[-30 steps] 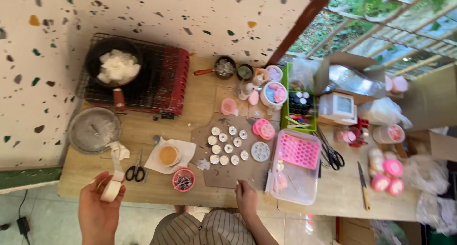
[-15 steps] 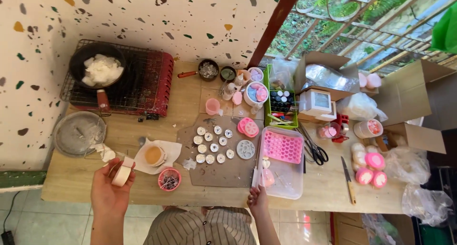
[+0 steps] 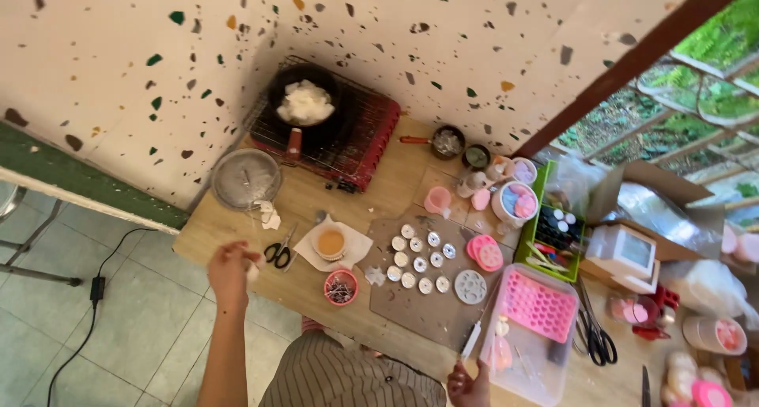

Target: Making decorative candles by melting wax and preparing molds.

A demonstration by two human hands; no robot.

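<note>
Left hand (image 3: 231,266) over bench's (image 3: 308,292) left front edge, closed on tape roll (image 3: 252,271) — mostly hidden; right hand (image 3: 468,385) cut off — grip unclear.

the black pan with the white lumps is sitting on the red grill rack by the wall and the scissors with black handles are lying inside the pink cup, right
Not quite. In the head view the scissors lie flat on the wooden table, left of the paper with the small bowl, not inside the pink cup, which holds small dark bits. The rest stands: the black pan with white lumps sits on the red grill rack by the wall.
</note>
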